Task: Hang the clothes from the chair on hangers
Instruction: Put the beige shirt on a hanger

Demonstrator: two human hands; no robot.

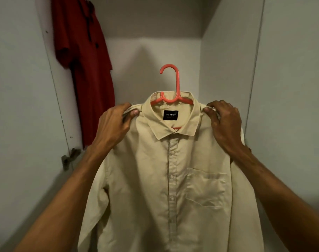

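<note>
Dim, warm indoor light from the front casts a soft shadow on the back wall [151, 57]. Wide-angle bending curves the frame edges; lower left corner slightly blurred.

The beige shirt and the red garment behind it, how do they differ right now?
The beige shirt sits on a coral hanger, held up at the shoulders by the left hand and right hand; the red garment hangs untouched by the left wall. The shirt faces the camera, buttoned; the garment hangs side-on. Both are hanging clothes.
</note>
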